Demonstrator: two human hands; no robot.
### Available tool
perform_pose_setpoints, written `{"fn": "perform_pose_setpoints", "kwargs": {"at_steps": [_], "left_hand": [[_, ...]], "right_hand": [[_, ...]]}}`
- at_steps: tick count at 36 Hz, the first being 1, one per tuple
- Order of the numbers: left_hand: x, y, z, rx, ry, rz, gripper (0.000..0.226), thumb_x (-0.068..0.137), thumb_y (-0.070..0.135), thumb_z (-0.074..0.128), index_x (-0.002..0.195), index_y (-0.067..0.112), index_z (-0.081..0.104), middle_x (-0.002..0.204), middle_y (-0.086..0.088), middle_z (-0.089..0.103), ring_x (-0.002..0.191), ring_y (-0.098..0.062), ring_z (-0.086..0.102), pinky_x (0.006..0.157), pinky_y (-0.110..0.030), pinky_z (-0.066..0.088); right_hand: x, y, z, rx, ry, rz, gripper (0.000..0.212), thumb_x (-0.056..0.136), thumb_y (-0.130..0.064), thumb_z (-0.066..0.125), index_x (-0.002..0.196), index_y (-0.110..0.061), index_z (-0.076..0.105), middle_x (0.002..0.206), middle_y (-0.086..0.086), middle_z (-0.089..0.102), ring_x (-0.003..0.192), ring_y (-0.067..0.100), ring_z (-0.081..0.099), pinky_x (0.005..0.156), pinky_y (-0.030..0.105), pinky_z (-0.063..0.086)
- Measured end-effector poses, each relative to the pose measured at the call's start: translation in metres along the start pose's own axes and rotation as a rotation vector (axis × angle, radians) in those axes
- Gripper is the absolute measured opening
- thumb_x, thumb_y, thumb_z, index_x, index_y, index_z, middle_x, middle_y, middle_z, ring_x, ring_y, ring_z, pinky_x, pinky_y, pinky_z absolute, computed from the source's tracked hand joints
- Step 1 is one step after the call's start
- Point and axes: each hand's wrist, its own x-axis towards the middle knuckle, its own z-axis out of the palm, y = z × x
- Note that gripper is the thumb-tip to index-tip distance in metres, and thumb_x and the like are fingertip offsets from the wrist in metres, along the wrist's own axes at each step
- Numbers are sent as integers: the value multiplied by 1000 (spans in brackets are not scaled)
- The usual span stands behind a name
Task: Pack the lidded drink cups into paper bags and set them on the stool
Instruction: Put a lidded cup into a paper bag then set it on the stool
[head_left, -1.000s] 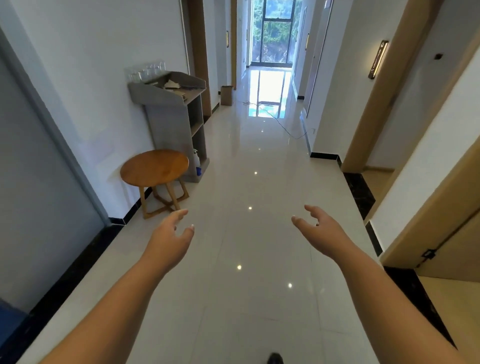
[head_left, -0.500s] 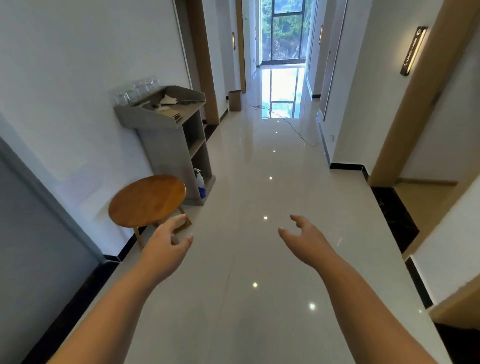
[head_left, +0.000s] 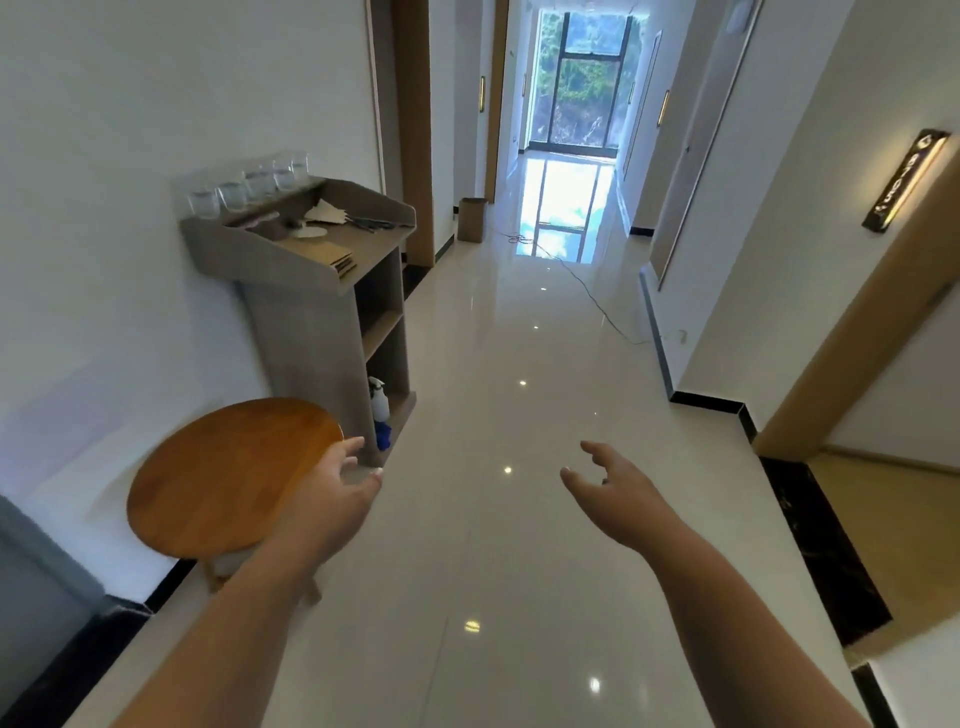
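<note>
A round wooden stool (head_left: 223, 478) with a bare top stands against the left wall. Behind it a grey stand (head_left: 332, 332) carries several clear lidded cups (head_left: 249, 184) along its back ledge and flat brown paper bags (head_left: 332, 257) on its sloped top. My left hand (head_left: 332, 499) hovers open at the stool's right edge, fingers spread, holding nothing. My right hand (head_left: 613, 488) is held out open over the glossy floor, well right of the stool.
A long corridor with a shiny tiled floor (head_left: 519, 415) runs ahead to a window. A brown bin (head_left: 471, 219) stands at the left wall farther on. A thin cable (head_left: 597, 304) crosses the floor. A spray bottle (head_left: 379, 400) sits on the stand's lowest shelf. Doorways open on the right.
The view has advanced down the corridor, so the stool and stand are closer and larger. Both hands stay open and held out in front.
</note>
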Motion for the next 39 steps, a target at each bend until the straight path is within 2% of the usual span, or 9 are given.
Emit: {"fn": "perform_pose_setpoints", "kwargs": {"at_steps": [2, 5, 9, 13, 21, 26, 30, 35, 39], "left_hand": [[44, 18, 2, -19, -2, 27, 51, 105, 42, 62, 153, 36, 45, 154, 1, 54, 118, -15, 55, 90, -34, 54], [102, 42, 17, -33, -48, 58, 51, 106, 40, 62, 153, 35, 44, 154, 0, 54, 118, -15, 55, 79, -24, 53], [173, 67, 46, -10, -100, 44, 55, 106, 38, 61, 157, 33, 41, 157, 0, 51, 138, -25, 54, 96, -36, 54], [249, 85, 78, 10, -108, -1, 55, 107, 34, 61, 158, 29, 41, 158, -2, 50, 141, -29, 52, 107, -45, 53], [390, 143, 138, 111, -71, -38, 56, 107, 29, 62, 158, 26, 42, 158, -4, 48, 139, -26, 52, 109, -44, 52], [469, 175, 142, 148, -27, -12, 55, 105, 36, 64, 155, 35, 43, 159, 0, 42, 131, -17, 52, 105, -41, 54], [528, 173, 134, 140, 44, -52, 51, 104, 37, 66, 151, 37, 46, 154, 2, 47, 119, -10, 51, 95, -31, 54], [605, 157, 124, 127, 112, -187, 52, 105, 35, 64, 154, 34, 45, 159, -1, 45, 141, -25, 50, 108, -45, 52], [668, 139, 125, 139, 107, -270, 53, 105, 38, 62, 155, 33, 44, 156, -3, 49, 138, -27, 53, 106, -45, 54]], "right_hand": [[38, -9, -11, -1, 28, -1, 69, 96, -57, 65, 158, -36, 43, 162, 1, 47, 146, 24, 49, 116, 44, 46], [94, -15, -27, 8, 57, 5, 67, 97, -55, 64, 158, -35, 44, 161, 1, 48, 146, 25, 50, 114, 44, 46], [175, -13, -39, 15, 71, 9, 66, 98, -54, 65, 158, -33, 45, 160, 1, 50, 145, 26, 51, 113, 44, 47], [268, -3, -44, 35, 46, 6, 65, 98, -54, 65, 157, -34, 46, 160, 0, 50, 144, 25, 52, 110, 43, 48], [462, -2, -66, 73, -58, -11, 66, 99, -51, 65, 159, -32, 44, 161, 1, 49, 146, 25, 50, 116, 45, 45], [568, -33, -82, 65, -113, -60, 65, 99, -53, 65, 158, -36, 45, 161, -3, 48, 145, 23, 51, 110, 38, 48], [641, -68, -78, 56, -142, -116, 63, 99, -55, 63, 157, -40, 44, 160, -6, 48, 142, 22, 52, 105, 41, 52], [718, -104, -48, 16, -200, -155, 61, 98, -58, 62, 155, -44, 44, 159, -7, 48, 142, 20, 51, 111, 47, 51], [759, -117, -9, -85, -261, -141, 59, 99, -58, 59, 154, -45, 43, 159, -9, 47, 141, 18, 51, 111, 44, 49]]}}
